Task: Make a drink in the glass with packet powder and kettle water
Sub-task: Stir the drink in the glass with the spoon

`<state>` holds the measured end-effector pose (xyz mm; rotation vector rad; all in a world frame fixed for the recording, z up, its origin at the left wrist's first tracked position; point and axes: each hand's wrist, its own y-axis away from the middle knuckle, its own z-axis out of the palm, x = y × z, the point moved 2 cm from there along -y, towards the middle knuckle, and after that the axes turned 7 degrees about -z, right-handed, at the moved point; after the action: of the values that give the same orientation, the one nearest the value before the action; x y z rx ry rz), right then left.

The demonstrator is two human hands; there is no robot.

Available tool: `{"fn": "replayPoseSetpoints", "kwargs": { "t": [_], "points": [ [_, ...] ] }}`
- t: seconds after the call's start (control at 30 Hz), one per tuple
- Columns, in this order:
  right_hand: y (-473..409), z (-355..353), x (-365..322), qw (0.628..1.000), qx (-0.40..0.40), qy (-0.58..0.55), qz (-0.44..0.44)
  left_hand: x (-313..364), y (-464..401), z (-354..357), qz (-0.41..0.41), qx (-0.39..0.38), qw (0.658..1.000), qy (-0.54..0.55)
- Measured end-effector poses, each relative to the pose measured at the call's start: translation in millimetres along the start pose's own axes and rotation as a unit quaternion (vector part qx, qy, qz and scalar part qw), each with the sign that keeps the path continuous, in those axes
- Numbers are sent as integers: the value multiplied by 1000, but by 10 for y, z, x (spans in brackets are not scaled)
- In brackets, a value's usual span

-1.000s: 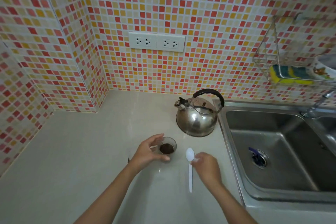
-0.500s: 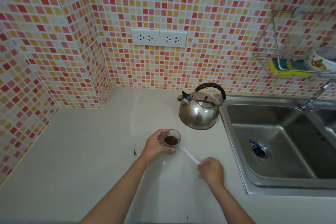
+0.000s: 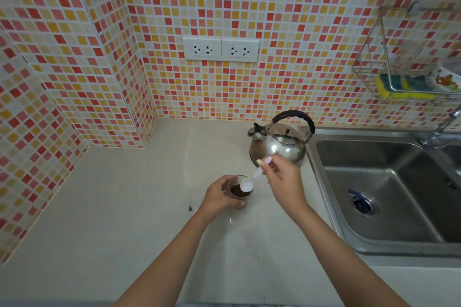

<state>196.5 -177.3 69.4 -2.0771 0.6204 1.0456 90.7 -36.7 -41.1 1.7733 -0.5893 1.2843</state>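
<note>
While our left hand (image 3: pixel 217 196) wraps the glass (image 3: pixel 240 190) mid-counter (image 3: pixel 124 207), our right hand (image 3: pixel 284 183) pinches a white spoon (image 3: pixel 252 179) by its handle, bowl tilted over the glass rim. Brown powder (image 3: pixel 237 192) sits in the glass. Kettle (image 3: pixel 279 144) stands just behind, at the counter's sink (image 3: pixel 389 194) edge.

Left hand (image 3: pixel 219 195) steadies glass (image 3: pixel 240 190); right hand (image 3: pixel 284 179) dips spoon (image 3: pixel 252 179).

A: Where's the left hand (image 3: pixel 218 195)?
B: Curled round the glass (image 3: pixel 240 190), gripping its left side.
A: The right hand (image 3: pixel 284 182)?
B: Raised just right of the glass, fingers pinched closed on a spoon (image 3: pixel 253 178).
</note>
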Motion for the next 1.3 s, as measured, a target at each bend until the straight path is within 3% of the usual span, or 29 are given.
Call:
{"fn": "replayPoseSetpoints", "kwargs": {
  "t": [0.2, 0.33, 0.5, 0.67, 0.97, 1.07, 1.2, 1.3],
  "points": [
    [-22, 326, 271, 996, -70, 60, 5, 26, 16, -7, 2, 9, 1000, -9],
    [-14, 439, 356, 994, -99, 36, 42, 32, 7, -8, 0, 7, 1000, -19],
    [-42, 407, 419, 991, -106, 70, 29, 42, 6, -9, -3, 10, 1000, -29],
    [35, 398, 484, 991, -101, 33, 80, 22, -14, -8, -4, 9, 1000, -27],
    [-21, 348, 458, 988, -131, 72, 25, 4, -29, -14, 8, 7, 1000, -28],
    [49, 388, 476, 990, -98, 30, 97, -11, -39, -11, 5, 8, 999, -31],
    [102, 403, 501, 983, 19, -42, 178, -16, -49, -7, 2, 14, 999, -34],
    [71, 334, 456, 984, 50, -69, 159, -9, -44, -8, 6, 14, 999, -43]
  ]
}}
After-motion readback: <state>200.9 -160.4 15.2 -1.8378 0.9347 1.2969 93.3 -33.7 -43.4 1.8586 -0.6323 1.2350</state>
